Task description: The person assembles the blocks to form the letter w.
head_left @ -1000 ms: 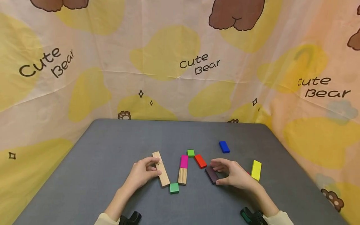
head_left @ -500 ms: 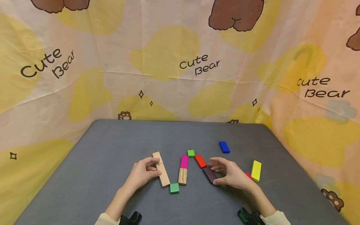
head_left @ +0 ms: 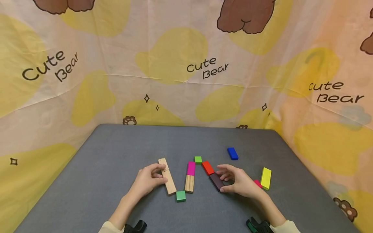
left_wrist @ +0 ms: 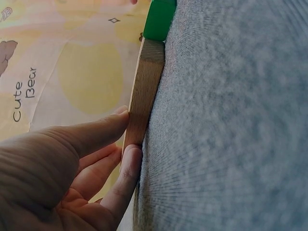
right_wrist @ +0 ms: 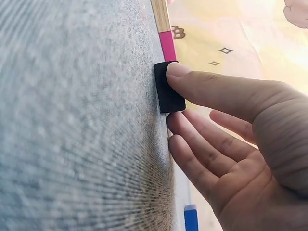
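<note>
Two plain wooden blocks [head_left: 169,183] lie end to end in a slanted row, and my left hand [head_left: 149,178] touches their left side with thumb and fingertips. A green block [head_left: 181,196] sits at their near end. Beyond it runs another wooden block [head_left: 189,184] with a magenta block [head_left: 191,168] at its far end. A light green block [head_left: 198,160] and a red block [head_left: 208,168] carry the zigzag on. At the red block's near end lies a dark block [head_left: 216,182], pinched by my right hand [head_left: 239,181]. Its thumb covers one end [right_wrist: 172,89] of the dark block.
A blue block [head_left: 232,153] lies at the back right of the grey table [head_left: 131,139]. Farther right are a yellow block [head_left: 265,178] and a pinkish-red block [head_left: 257,183], partly behind my right hand. Patterned cloth [head_left: 175,64] hangs behind the table.
My right hand has moved slightly left with the dark block, bringing it up against the red block's near end. The left hand has stayed at the wooden blocks.
</note>
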Available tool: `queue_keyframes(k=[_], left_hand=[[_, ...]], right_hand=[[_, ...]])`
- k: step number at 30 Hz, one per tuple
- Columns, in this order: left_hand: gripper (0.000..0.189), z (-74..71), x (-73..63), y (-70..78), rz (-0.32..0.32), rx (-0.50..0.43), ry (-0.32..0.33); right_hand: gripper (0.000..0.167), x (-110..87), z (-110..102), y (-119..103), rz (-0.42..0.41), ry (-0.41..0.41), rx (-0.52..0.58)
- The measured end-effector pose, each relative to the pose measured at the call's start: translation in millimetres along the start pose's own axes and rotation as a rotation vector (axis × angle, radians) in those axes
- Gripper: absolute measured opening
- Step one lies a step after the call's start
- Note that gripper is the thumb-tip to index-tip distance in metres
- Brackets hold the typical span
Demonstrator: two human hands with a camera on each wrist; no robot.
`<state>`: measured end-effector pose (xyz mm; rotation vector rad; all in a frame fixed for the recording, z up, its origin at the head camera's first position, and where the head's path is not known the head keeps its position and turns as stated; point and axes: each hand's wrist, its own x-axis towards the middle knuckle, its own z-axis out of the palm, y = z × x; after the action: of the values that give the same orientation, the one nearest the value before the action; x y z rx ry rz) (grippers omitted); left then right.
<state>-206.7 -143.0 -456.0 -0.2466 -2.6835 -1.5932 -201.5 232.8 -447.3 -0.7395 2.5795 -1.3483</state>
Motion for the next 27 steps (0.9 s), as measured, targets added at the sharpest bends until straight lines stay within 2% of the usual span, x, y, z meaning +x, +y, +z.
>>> queue_keyframes(k=[27], left_hand=[[0.043, -0.5, -1.9, 0.8, -0.007, -0.001, -0.001]], right_hand=[[0.068, 1.1, 3.0, 1.6, 0.02, 0.016, -0.058]])
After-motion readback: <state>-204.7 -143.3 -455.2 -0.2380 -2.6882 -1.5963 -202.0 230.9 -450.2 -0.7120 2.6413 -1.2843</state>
